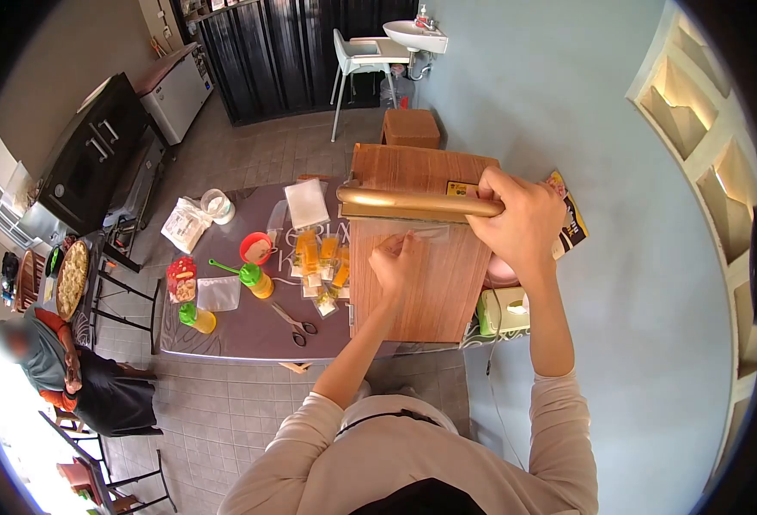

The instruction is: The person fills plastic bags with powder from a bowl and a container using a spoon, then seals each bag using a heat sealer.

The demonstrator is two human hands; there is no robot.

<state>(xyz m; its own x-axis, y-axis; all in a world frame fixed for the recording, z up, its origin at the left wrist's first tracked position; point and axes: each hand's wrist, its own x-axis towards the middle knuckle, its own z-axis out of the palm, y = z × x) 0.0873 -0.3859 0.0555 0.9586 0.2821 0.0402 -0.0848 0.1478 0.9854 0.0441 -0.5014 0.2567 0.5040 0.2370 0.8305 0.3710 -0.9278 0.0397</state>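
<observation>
A wood-grain box or cabinet (430, 300) stands at the right end of the dark table, with a thick gold bar (421, 202) across its upper part. My right hand (520, 215) is closed on the right end of this bar, fingers curled over it. Just below the bar, my left hand (393, 262) is at a clear plastic strip or bag (430, 232) against the wood surface. Its fingers are drawn together in a pinch near the strip's lower edge; what lies between the fingertips is too small to make out.
On the table (249, 339) are scissors (297, 324), yellow-green bottles (256, 281), a red bowl (256, 248), several small orange-and-white packets (314, 257) and a white tub (217, 205). A tissue box (503, 311) sits right of the cabinet. A person (78, 369) stands at far left.
</observation>
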